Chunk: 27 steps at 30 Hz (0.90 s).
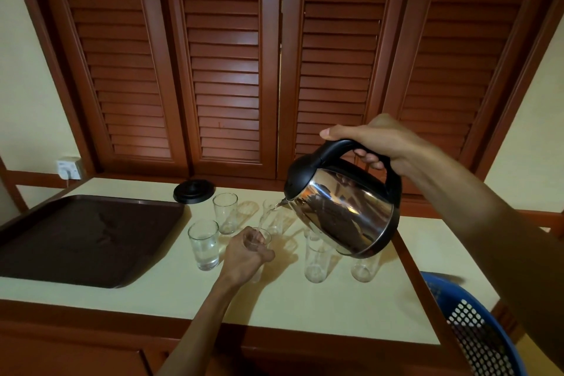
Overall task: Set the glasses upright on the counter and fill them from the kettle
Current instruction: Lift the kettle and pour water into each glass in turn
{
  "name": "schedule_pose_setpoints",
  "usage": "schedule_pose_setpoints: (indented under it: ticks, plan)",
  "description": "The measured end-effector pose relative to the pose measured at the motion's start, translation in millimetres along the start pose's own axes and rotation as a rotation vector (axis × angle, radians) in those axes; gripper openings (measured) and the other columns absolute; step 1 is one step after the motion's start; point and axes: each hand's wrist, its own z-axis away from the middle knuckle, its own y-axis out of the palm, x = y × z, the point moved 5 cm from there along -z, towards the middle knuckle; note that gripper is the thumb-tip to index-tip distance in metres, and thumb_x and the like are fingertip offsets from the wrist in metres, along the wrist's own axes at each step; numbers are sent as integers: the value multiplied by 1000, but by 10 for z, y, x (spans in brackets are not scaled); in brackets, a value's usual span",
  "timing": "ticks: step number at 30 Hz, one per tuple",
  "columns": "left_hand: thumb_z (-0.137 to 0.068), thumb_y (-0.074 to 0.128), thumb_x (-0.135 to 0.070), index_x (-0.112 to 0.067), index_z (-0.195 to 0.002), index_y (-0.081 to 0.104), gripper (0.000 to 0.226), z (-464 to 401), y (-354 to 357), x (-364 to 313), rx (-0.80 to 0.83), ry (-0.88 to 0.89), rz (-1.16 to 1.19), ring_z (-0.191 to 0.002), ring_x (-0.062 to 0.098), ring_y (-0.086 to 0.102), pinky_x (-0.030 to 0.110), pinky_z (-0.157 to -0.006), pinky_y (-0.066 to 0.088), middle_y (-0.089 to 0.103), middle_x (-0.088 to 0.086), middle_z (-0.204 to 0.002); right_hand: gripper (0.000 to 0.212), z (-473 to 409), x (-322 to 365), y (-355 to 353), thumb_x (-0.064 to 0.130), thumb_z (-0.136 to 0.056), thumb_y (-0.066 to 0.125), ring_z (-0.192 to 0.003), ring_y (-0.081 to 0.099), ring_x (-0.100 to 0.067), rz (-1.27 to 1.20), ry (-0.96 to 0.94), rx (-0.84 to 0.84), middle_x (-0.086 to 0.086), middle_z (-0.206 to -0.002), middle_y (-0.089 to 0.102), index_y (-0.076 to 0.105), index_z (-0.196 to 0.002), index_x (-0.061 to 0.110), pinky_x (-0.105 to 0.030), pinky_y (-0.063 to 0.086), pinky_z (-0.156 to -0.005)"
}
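Left hand (244, 256) grips glass (258, 241), steadying it | right hand (378, 143) grasps tilted kettle (341, 204), water streaming in | surface (171, 293).

1. No text, label, brand, number or sign can be read anywhere in the head view.
2. The wall socket (69, 168), up and to the left of the brown tray (45, 241), carries small markings, too small and blurred to make out.
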Motion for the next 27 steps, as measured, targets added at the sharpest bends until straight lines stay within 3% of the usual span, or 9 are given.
schedule_pose_setpoints:
  ticks: [3, 8, 14, 17, 19, 21, 24, 27]
  plan:
    - [-61, 80, -1, 0, -85, 63, 30, -13, -16, -47, -14, 8, -22, -75, 19, 59, 31, -71, 50, 64, 3, -79, 45, 0, -36, 2, 55, -66, 87, -40, 39, -7, -29, 3, -5, 7, -48, 50, 75, -78, 13, -23, 31, -43]
    - [-70, 78, 10, 8, -94, 61, 29, -79, 1, -190, -27, 31, -34, -73, 18, 57, 21, -64, 49, 64, 6, -80, 47, 14, -185, 6, 53, -69, 87, -39, 39, -7, -133, 6, -33, 5, -51, 52, 77, -85, 11, -22, 31, -42]
    - [-67, 78, 8, -6, -86, 63, 27, -209, 24, -515, -16, 77, 6, -68, 17, 60, 30, -64, 48, 66, 1, -74, 52, 118, -423, 1, 52, -69, 85, -40, 41, -8, -326, 8, -72, 2, -53, 52, 78, -92, 6, -19, 33, -39]
    - [-65, 79, 5, -5, -87, 65, 28, -264, 9, -693, -18, 90, 34, -69, 20, 65, 30, -61, 51, 71, 6, -77, 50, 166, -539, 14, 54, -65, 85, -42, 41, -10, -436, 1, -110, 1, -54, 52, 77, -83, 8, -21, 34, -41]
    - [-55, 80, -3, -9, -85, 66, 33, -304, -26, -790, -27, 93, 60, -77, 30, 72, 41, -68, 58, 77, 14, -86, 46, 190, -596, 22, 51, -67, 86, -42, 40, -12, -513, -21, -138, -2, -53, 50, 76, -79, 7, -23, 32, -42]
    - [-53, 82, -4, -9, -84, 67, 34, -331, -56, -879, -30, 111, 66, -87, 36, 75, 49, -77, 61, 77, 11, -90, 44, 211, -651, 24, 47, -72, 85, -42, 39, -13, -580, -34, -157, -2, -52, 49, 76, -80, 4, -22, 32, -41]
    - [-60, 87, 0, -14, -81, 65, 33, -345, -77, -991, -28, 134, 80, -80, 27, 71, 42, -73, 59, 76, 10, -87, 41, 221, -726, 17, 45, -74, 84, -41, 39, -12, -663, -37, -163, 0, -49, 49, 73, -76, 6, -23, 31, -42]
    - [-60, 91, -6, -18, -82, 64, 36, -337, -66, -1057, -14, 147, 79, -78, 22, 71, 46, -77, 62, 77, 17, -93, 37, 215, -783, 2, 45, -73, 84, -41, 38, -12, -713, -30, -158, 1, -49, 49, 73, -75, 9, -23, 31, -43]
